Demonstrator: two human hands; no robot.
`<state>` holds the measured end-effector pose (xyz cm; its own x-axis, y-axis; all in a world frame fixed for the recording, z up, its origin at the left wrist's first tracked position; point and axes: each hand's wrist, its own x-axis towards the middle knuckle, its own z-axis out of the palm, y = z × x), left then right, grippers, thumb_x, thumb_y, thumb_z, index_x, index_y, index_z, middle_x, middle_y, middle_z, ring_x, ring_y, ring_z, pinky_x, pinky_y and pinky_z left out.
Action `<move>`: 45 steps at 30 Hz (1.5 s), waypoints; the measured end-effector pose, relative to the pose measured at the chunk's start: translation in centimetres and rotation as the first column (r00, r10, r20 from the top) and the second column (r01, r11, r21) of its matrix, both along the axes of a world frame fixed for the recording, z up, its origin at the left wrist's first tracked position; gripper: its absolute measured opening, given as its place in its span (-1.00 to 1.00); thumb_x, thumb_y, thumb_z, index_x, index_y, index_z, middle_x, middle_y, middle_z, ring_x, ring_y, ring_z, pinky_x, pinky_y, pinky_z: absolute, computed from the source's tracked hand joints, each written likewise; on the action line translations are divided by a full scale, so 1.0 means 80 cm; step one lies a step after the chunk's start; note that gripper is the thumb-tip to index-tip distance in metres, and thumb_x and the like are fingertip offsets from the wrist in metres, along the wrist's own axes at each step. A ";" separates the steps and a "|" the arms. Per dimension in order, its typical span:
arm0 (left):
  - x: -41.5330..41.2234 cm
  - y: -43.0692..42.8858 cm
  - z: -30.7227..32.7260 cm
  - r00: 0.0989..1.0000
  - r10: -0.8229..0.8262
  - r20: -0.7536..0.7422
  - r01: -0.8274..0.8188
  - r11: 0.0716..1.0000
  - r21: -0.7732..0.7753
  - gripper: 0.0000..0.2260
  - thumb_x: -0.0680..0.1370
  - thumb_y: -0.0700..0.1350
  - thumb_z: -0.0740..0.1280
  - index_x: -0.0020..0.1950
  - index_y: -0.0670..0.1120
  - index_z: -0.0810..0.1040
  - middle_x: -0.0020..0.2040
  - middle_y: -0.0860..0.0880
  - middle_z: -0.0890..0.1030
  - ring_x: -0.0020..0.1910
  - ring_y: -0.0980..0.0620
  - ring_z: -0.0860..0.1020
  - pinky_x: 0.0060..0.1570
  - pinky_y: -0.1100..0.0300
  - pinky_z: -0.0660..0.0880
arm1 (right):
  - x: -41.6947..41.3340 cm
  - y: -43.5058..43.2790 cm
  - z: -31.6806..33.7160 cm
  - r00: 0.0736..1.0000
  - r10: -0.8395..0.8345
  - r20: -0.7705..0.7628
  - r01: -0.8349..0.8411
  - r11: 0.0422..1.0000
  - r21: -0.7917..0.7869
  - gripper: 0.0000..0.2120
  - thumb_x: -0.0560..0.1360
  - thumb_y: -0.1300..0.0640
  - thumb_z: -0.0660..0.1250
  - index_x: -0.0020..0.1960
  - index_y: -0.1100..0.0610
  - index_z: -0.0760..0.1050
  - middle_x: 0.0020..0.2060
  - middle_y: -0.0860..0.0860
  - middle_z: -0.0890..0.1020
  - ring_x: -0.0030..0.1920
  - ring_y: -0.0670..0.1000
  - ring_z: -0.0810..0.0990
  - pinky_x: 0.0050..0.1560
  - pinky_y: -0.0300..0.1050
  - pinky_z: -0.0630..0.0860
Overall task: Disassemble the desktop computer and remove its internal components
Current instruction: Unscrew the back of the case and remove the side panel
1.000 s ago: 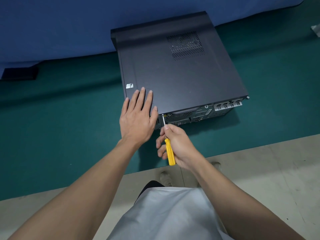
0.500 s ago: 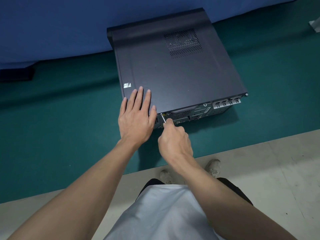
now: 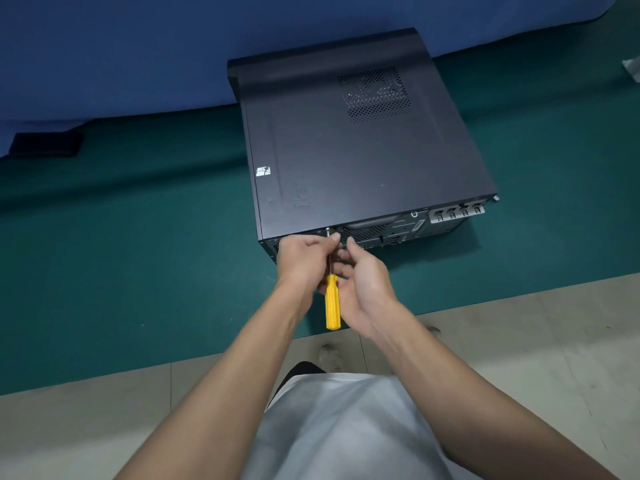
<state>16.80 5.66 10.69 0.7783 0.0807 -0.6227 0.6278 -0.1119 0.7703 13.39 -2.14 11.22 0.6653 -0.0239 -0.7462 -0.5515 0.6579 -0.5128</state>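
A black desktop computer case (image 3: 363, 161) lies on its side on a green mat (image 3: 138, 271), closed side panel up and rear panel (image 3: 398, 230) facing me. A yellow-handled screwdriver (image 3: 332, 303) points up at the rear panel's top left corner, tip against a screw there. My left hand (image 3: 299, 261) pinches the metal shaft just below the tip. Just right of the tool, my right hand (image 3: 367, 285) has its palm turned toward it, thumb raised and fingers loosely curled by the shaft. The handle hangs uncovered below both hands.
A blue cloth (image 3: 138, 46) rises behind the mat, with a dark block (image 3: 45, 143) at its foot on the left. A white object (image 3: 632, 67) shows at the far right edge. I stand on a pale tiled floor (image 3: 519, 341), shoes (image 3: 327, 355) by the mat's edge.
My left hand has left the top panel and come down onto the screwdriver shaft. My right hand has loosened its grip, so the yellow handle shows again.
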 end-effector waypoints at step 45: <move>0.023 0.001 0.005 0.932 0.204 -0.301 -0.318 0.859 -0.402 -0.57 0.61 0.09 0.27 0.07 -0.31 0.52 -0.19 -0.22 0.70 -0.24 -0.09 0.70 -0.38 0.16 0.60 | -0.056 0.015 -0.010 0.869 0.470 -0.155 -0.388 0.455 -0.801 -0.76 0.65 0.06 0.11 -0.17 0.13 0.26 -0.35 0.07 0.45 -0.41 0.04 0.41 -0.32 -0.08 0.21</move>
